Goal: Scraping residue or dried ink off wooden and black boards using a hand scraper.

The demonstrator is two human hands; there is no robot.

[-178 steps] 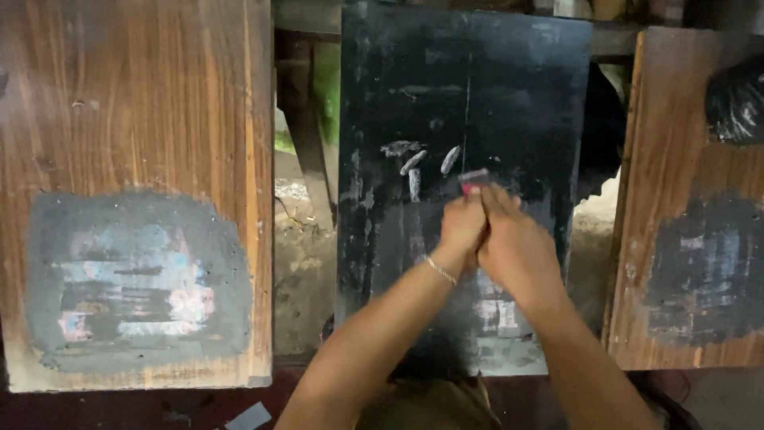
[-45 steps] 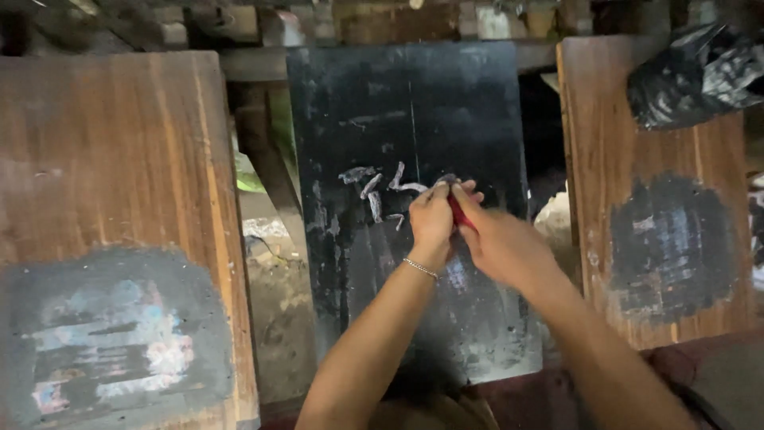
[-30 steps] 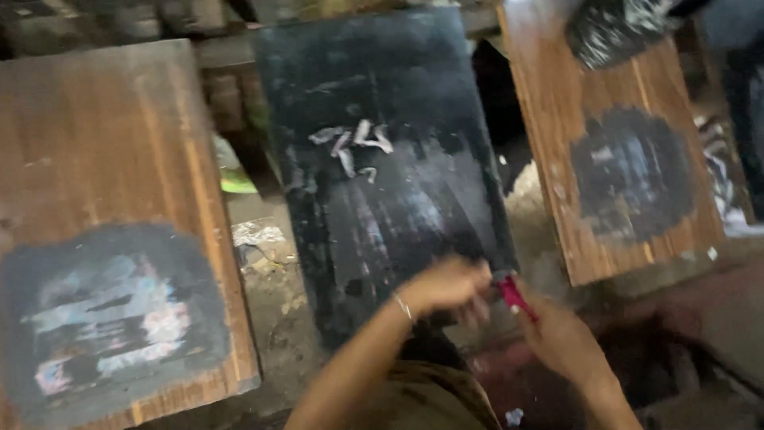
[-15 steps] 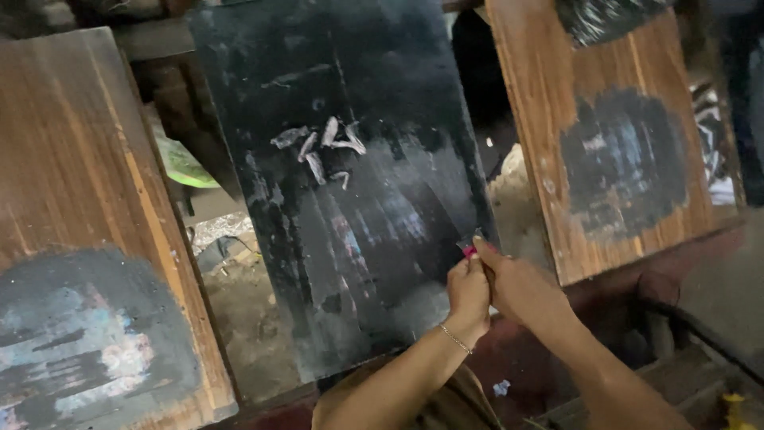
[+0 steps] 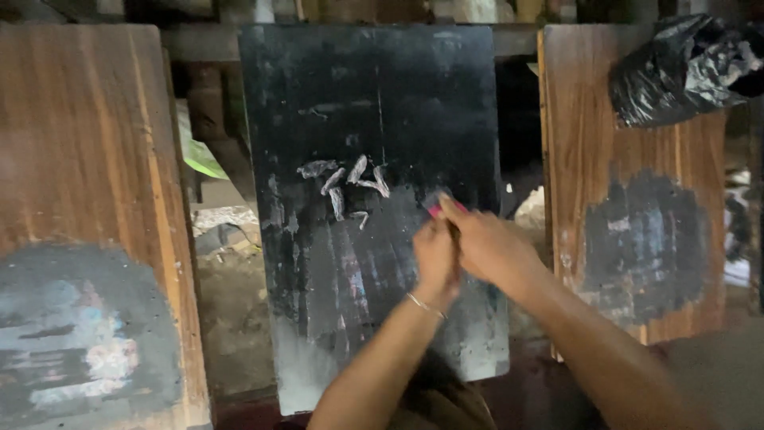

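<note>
Returning hands (image 5: 465,247) higher up black board (image 5: 374,103)

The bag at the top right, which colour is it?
The bag is shiny black, in the head view.

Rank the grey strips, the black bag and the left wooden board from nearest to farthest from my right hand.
1. Grey strips, on the black board just up-left of the right hand.
2. Black bag, top right.
3. Left wooden board, far left.

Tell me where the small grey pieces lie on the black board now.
In the head view, the small grey pieces lie in a cluster at the middle of the black board, up and left of the two hands: left hand, right hand.
</note>
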